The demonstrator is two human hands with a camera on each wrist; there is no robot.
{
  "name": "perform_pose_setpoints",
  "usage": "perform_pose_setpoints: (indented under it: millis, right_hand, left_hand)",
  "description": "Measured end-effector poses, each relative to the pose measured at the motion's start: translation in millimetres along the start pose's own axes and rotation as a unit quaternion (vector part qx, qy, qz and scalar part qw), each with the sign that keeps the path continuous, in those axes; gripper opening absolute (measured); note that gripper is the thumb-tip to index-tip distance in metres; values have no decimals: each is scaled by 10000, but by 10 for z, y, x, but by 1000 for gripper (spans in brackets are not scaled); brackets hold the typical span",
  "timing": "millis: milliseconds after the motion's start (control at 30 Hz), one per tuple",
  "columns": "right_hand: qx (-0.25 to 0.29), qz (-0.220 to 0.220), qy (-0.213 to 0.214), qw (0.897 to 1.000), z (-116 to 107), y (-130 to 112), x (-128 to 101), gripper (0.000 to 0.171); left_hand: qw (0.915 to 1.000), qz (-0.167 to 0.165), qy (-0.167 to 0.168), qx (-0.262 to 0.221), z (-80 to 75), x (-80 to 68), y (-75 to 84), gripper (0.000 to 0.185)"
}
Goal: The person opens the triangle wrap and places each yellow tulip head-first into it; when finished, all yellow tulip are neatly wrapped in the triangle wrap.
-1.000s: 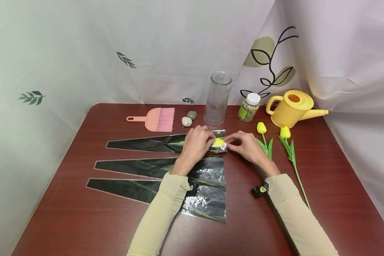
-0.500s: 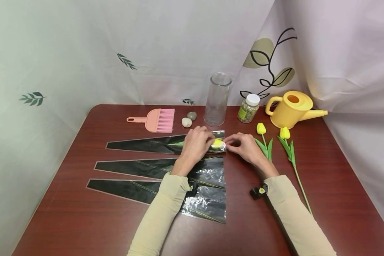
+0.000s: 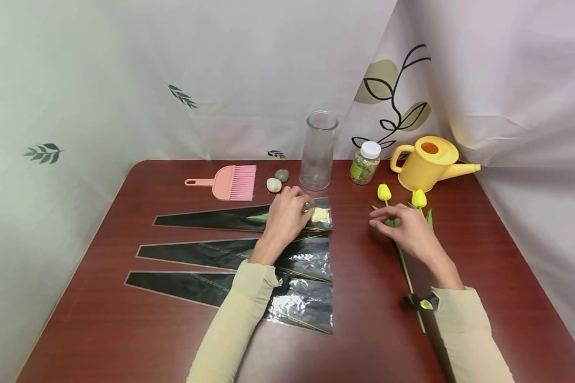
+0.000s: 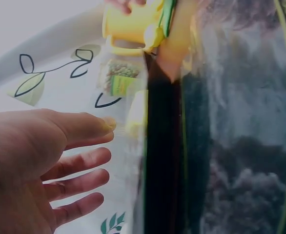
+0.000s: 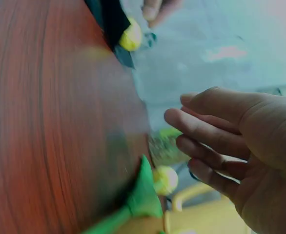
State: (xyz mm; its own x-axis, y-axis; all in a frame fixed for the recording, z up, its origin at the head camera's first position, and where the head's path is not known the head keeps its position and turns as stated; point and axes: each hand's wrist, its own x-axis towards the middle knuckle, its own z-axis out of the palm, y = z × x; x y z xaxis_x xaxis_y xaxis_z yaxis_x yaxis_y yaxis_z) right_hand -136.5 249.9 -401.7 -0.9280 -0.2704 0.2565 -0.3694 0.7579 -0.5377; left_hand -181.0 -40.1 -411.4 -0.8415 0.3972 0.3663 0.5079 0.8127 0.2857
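Head view: bright, even, soft light; sharp focus throughout. Glare on the plastic sleeves (image 3: 306, 306) toward 6 o'clock; faint shadows beneath the sleeves of the arms. Edges bow slightly at 3 and 9 o'clock. Both wrist views: dim, bluish, heavily blurred; hands (image 4: 40, 165) soft, surface (image 5: 50, 122) smeared.

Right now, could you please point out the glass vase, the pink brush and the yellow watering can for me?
glass vase (image 3: 318, 151): head view, middle of its clear wall.
pink brush (image 3: 241, 182): head view, on the bristles.
yellow watering can (image 3: 424, 170): head view, on its body.
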Motion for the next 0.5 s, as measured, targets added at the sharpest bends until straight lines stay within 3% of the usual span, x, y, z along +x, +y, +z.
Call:
perform_pose_setpoints:
  millis: [267, 500]
  right_hand:
    - [-159, 533, 328, 9979, -235, 73, -236, 12]
    - [-819, 1321, 287, 9874, -375, 89, -457, 11]
  left_hand:
    - [9988, 23, 251, -420, -207, -136, -25, 11]
    - [9985, 46, -263, -472, -366, -362, 17, 9]
